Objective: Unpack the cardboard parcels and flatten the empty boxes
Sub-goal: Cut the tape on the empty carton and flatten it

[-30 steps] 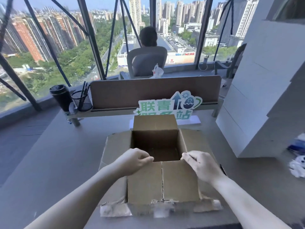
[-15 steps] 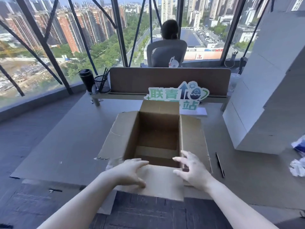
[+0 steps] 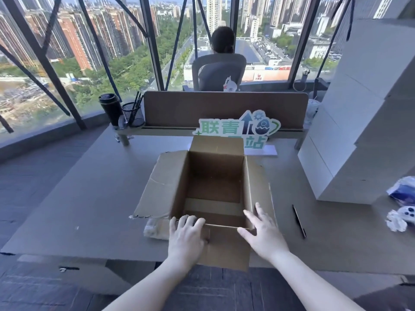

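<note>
Centre of frame: open cardboard box (image 3: 213,189) on a grey table (image 3: 94,198), all four flaps up or splayed out, inside bare as far as visible. Near flap folded down over the table edge, lower centre. Left hand (image 3: 185,237) flat on that near flap at the rim, fingers straight and together, gripping nothing. Right hand (image 3: 262,232) spread wide at the near right corner, fingers fanned, palm against the flap and the right wall; whether the fingertips press the right flap, cannot tell. Crumpled tape scrap (image 3: 152,227) just left of the left hand, touching the box.

Right of the box, apart from it: black pen (image 3: 299,221) lying on the table. Far right edge: white crumpled paper (image 3: 396,222) beside a blue-and-white wrapper (image 3: 404,191). Upper right: stack of white boxes (image 3: 350,122). Behind the box: green-and-white sign (image 3: 238,129) against a brown divider (image 3: 224,108). Upper left of the divider: black cup (image 3: 110,108) and mesh pen holder (image 3: 133,114). Top centre: person in a grey chair (image 3: 219,71), back turned, facing the windows.
</note>
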Available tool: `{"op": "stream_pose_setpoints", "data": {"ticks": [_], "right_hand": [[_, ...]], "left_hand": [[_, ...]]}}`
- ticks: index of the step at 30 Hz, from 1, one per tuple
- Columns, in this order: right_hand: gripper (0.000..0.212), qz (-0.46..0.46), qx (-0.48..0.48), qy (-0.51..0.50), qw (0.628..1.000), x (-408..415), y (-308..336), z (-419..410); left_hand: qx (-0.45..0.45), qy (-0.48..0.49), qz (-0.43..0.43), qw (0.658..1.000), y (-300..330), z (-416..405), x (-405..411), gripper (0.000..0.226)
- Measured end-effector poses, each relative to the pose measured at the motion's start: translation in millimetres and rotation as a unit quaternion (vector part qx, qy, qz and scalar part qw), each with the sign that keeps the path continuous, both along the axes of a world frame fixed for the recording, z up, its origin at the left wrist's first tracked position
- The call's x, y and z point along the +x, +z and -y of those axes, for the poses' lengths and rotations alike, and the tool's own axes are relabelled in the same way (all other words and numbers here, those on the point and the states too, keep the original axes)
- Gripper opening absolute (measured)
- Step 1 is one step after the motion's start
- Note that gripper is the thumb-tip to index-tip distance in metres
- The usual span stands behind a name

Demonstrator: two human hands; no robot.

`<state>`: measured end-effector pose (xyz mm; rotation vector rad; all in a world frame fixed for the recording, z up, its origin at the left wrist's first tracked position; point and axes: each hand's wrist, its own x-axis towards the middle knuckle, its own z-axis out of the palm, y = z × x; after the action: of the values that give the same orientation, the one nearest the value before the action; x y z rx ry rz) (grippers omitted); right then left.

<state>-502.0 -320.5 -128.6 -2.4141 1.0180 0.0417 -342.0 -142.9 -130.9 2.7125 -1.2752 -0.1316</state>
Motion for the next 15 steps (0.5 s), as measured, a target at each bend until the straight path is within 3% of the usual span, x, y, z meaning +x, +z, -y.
{"op": "stream_pose_setpoints", "data": {"ticks": [3,5,8,11,15], "right_hand": [[0.080,0.062,0.044,-0.110,0.991,8.2,9.3,13.0],[0.094,0.038,0.069,-0.163,0.983,17.2,12.3,23.2],[0.112,-0.026,0.122,-0.211,0.969,28.2,8.7,31.7],[0.120,-0.045,0.187,-0.239,0.952,30.3,2.2,30.7],[0.120,-0.020,0.223,-0.254,0.941,26.6,-12.2,27.5]], "left_hand": [[-0.032,0.038,-0.016,0.999,13.5,-6.3,2.0,0.060],[-0.090,0.057,-0.032,0.994,26.1,-11.2,-1.3,0.047],[-0.117,0.100,-0.170,0.973,43.7,-11.0,-15.7,0.037],[-0.089,0.211,-0.302,0.925,38.4,-3.4,-27.8,0.076],[-0.130,0.379,-0.344,0.849,30.7,-3.2,-22.5,0.107]]}}
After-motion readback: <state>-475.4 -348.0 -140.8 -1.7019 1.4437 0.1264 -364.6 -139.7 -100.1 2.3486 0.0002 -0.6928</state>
